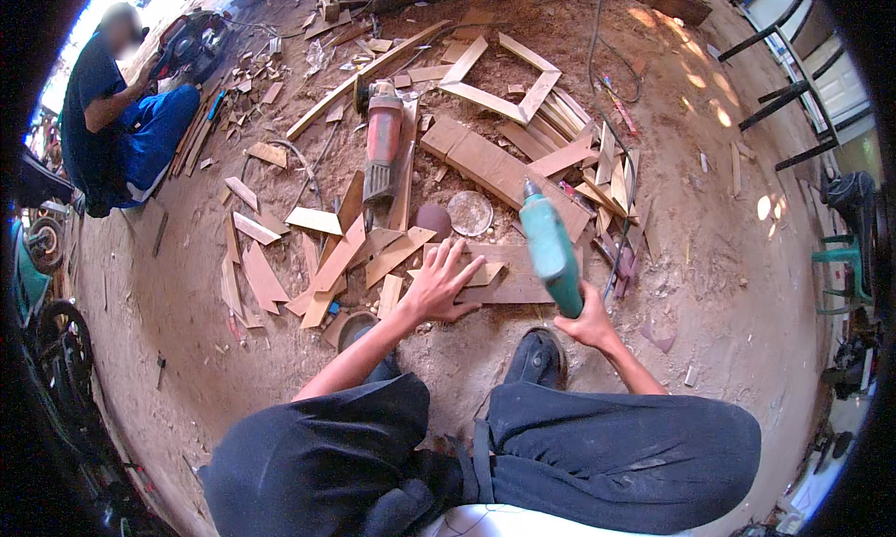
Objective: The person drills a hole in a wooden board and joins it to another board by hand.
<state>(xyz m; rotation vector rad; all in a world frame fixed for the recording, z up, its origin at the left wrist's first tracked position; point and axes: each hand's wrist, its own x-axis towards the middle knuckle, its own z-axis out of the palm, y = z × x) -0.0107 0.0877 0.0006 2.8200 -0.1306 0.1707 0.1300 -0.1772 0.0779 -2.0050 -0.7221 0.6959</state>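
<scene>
1. The left hand (439,283) lies palm down with fingers spread flat on a board (509,274) on the dirt floor (187,304) — released, gripping nothing; the forearm comes up from the lower edge past the left knee
2. The right hand (588,324) is clenched round the grip of a teal drill (549,248), held tilted with its nose up and away from the person, over the right end of the same board; the drill is blurred
3. One red grinder (381,150) lies further off, well apart from both hands, among offcuts
4. Two round discs sit just beyond the board: one dark (433,220), one pale (469,212), side by side
5. One open wooden frame (499,75) lies at the far side of the pile
6. Wood scraps (317,257) are scattered all round the board — too many to count
7. One shoe (535,358) shows between the knees, near the right hand
8. One other person (117,117), in blue, sits at the far left, hands at a red machine (191,42)
</scene>
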